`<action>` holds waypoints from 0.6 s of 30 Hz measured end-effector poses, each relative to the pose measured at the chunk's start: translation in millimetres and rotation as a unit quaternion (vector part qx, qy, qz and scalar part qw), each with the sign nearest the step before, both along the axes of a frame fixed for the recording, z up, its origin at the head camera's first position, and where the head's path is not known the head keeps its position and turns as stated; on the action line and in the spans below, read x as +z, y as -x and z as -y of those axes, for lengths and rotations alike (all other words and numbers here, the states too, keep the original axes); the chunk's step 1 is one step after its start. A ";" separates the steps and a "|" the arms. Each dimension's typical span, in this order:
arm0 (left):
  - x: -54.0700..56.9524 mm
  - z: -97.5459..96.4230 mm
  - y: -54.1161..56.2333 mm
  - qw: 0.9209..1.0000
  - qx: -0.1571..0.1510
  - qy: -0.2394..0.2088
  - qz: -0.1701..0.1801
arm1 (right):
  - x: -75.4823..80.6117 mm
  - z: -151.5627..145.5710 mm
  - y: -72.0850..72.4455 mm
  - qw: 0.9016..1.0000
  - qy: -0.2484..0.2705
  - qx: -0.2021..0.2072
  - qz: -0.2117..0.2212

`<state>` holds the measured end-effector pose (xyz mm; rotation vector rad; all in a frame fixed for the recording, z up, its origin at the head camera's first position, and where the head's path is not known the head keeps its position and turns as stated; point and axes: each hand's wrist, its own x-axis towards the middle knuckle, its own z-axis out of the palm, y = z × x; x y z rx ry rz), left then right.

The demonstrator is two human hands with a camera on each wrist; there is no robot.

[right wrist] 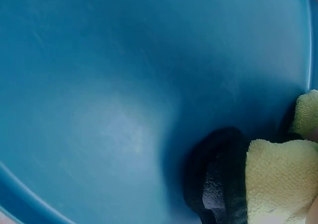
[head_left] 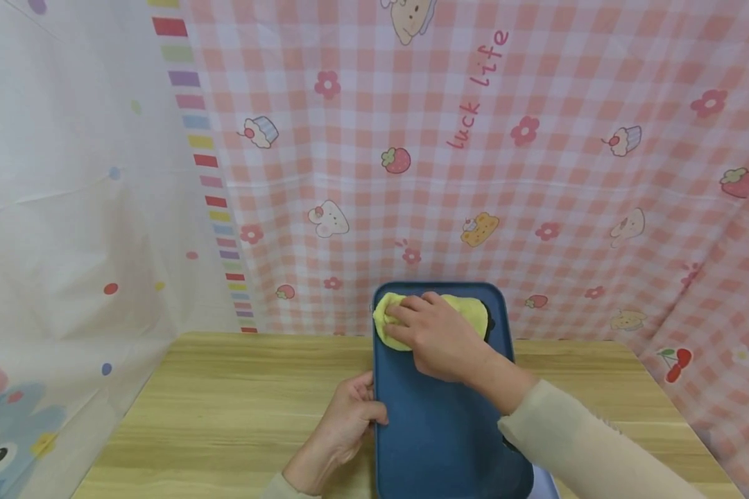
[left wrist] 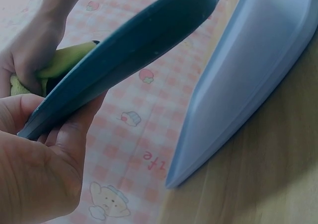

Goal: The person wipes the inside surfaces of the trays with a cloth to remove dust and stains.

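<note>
A dark blue tray (head_left: 440, 430) with rounded corners is held raised above the table. My left hand (head_left: 348, 416) grips its left edge, thumb on the upper face and fingers underneath, as the left wrist view shows too. At the far end of the tray, my right hand (head_left: 440, 336) holds a bunched yellow cloth (head_left: 471, 313) against its surface. The cloth has a dark side, which shows in the right wrist view beside the fuzzy yellow side (right wrist: 278, 179). Part of the cloth is hidden beneath the right hand.
A pale blue tray (left wrist: 238, 70) rests on the wood-grain table (head_left: 256, 395), mostly covered by the dark tray in the head view. Behind the table hangs a pink checked curtain (head_left: 362, 194), with a white one (head_left: 69, 208) on the left.
</note>
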<state>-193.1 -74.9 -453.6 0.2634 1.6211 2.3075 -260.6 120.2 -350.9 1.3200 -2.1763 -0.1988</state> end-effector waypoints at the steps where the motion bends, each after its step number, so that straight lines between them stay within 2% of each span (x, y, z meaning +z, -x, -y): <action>1: -0.1 -0.2 0.1 1.000 0.001 0.001 0.001 | -1.3 -0.2 -1.0 1.000 -0.001 0.001 -0.001; 18: 1.6 1.0 0.1 1.000 0.009 -0.003 0.002 | -7.4 -1.1 -14.4 0.999 -0.017 0.029 -0.016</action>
